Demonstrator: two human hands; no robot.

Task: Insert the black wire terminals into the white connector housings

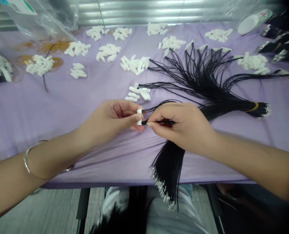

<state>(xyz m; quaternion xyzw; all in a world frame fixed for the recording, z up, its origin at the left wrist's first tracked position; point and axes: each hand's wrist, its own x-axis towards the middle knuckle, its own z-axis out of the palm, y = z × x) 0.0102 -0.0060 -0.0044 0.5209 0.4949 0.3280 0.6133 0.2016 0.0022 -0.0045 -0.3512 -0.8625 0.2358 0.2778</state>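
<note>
My left hand (pixel 112 118) pinches a small white plastic connector (pixel 139 116) between thumb and fingertips, with short black wires entering it. My right hand (pixel 181 126) holds a thin black wire (pixel 160 122) between thumb and forefinger, its tip right at the connector. A bundle of black wires (pixel 167 165) hangs under my right hand over the table edge, with metal terminals (pixel 162 190) at its ends. Another black wire bundle (pixel 232 109) with a yellow band (pixel 253 107) fans across the table.
Several piles of white connectors (pixel 134 65) lie on the lilac tablecloth (pixel 37 110). A clear plastic bag (pixel 37 16) sits at the back left, and a white disc (pixel 249 24) and dark wire bundles sit at the back right. A metal bangle (pixel 34 159) circles my left wrist.
</note>
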